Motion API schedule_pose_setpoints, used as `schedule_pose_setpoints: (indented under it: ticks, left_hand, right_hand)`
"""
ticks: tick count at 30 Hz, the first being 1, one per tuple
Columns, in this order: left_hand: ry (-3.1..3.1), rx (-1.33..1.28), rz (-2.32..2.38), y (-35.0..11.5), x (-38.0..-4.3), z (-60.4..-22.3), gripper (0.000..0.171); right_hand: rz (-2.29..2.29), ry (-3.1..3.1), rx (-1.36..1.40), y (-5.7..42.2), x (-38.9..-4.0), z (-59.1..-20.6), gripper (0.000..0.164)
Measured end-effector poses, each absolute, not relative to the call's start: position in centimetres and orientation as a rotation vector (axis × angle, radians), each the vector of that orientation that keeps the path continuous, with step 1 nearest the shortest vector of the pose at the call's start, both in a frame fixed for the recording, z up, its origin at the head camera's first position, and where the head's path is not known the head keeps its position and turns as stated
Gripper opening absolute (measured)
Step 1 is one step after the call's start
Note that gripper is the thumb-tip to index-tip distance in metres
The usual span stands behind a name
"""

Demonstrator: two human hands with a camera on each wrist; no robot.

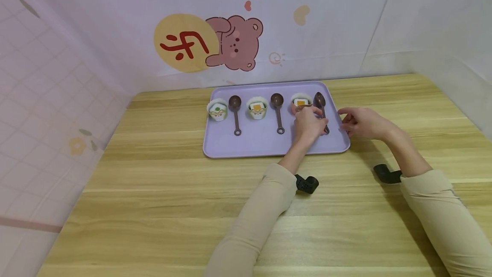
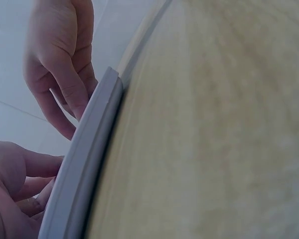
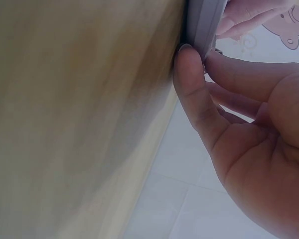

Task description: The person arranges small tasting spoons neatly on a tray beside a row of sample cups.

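Note:
A lilac tray point(image 1: 253, 144) lies on the table and carries a row of brown spoons and small paper cups. My left hand point(image 1: 309, 123) reaches over its right part, fingertips at the handle of the rightmost spoon point(image 1: 320, 98). That hand partly hides the cup with a white-and-yellow piece point(image 1: 301, 102). At the right edge, my right hand point(image 1: 359, 122) pinches the rim; the right wrist view shows the thumb point(image 3: 188, 69) against its outer side. The left wrist view has both hands beside the rim, the left hand point(image 2: 15, 191) below the right.
Further left on the tray stand a cup with a white-and-green piece point(image 1: 218, 110), a spoon point(image 1: 235, 116), a second white-and-yellow cup point(image 1: 257, 109) and another spoon point(image 1: 278, 114). A printed white cloth point(image 1: 330, 42) hangs behind the wooden table point(image 1: 161, 208). Black mounts point(image 1: 306, 184) sit at both wrists.

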State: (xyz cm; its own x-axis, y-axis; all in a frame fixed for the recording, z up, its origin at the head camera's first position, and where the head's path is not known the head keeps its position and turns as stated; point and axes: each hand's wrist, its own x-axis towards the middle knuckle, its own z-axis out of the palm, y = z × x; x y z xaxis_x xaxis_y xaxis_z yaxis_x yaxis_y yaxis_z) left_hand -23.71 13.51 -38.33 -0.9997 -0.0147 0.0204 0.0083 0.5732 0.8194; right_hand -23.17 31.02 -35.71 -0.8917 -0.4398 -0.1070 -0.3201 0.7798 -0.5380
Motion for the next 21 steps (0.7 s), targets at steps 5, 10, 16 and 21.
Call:
schedule_pose_setpoints:
  ticks: [5,10,16,21]
  left_hand:
    - [-2.776,0.011,-1.416,13.53,-23.60,-38.32,0.014]
    - [-2.780,0.001,-1.380,13.47,-23.56,-38.35,0.013]
    - [-2.798,-0.020,-1.296,13.38,-23.46,-38.31,0.012]
    - [-2.801,-0.043,-1.238,13.30,-23.36,-38.42,0.011]
  right_hand:
    - [-0.771,2.743,-0.592,31.02,-23.21,-35.70,0.043]
    - [-0.761,2.755,-0.610,31.02,-23.17,-35.69,0.041]
    - [-0.776,2.748,-0.601,31.00,-23.08,-35.71,0.042]
    - [-0.781,2.740,-0.590,30.96,-23.16,-35.70,0.042]
